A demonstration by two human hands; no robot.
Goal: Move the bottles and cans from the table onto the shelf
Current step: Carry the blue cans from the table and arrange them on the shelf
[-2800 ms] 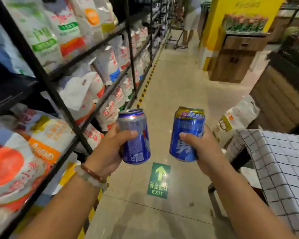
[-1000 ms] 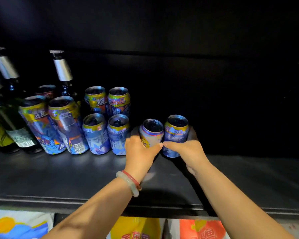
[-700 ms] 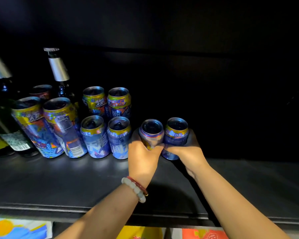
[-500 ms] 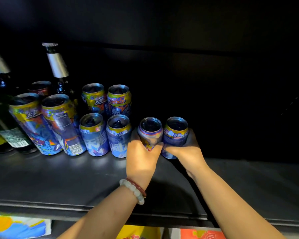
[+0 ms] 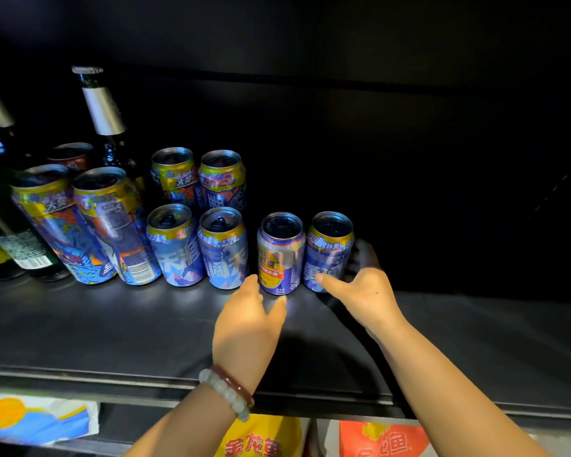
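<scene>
A dark metal shelf (image 5: 112,331) fills the view, its front lip running across the bottom and a black back wall behind. The right half of the shelf is bare, open surface; the left half is crowded.

At far left stand dark glass bottles (image 5: 104,127) with silver foil necks. In front of them are two tall blue-and-yellow cans (image 5: 89,225), leaning in the wide-angle view. Right of those, four shorter cans (image 5: 195,216) sit in two rows of two, packed close. Next in the front row stands a silver-topped blue can (image 5: 279,255), upright, and touching its right side a yellow-rimmed blue can (image 5: 329,250), the last in the line.

Below the shelf lip, coloured sacks (image 5: 261,438) show in yellow, red and white.

The left hand (image 5: 249,321), with a beaded bracelet (image 5: 226,392) at the wrist, hovers just in front of the silver-topped can, fingers relaxed and holding nothing. The right hand (image 5: 365,290) curls round the yellow-rimmed can, thumb on its front and fingers wrapped behind its right side.
</scene>
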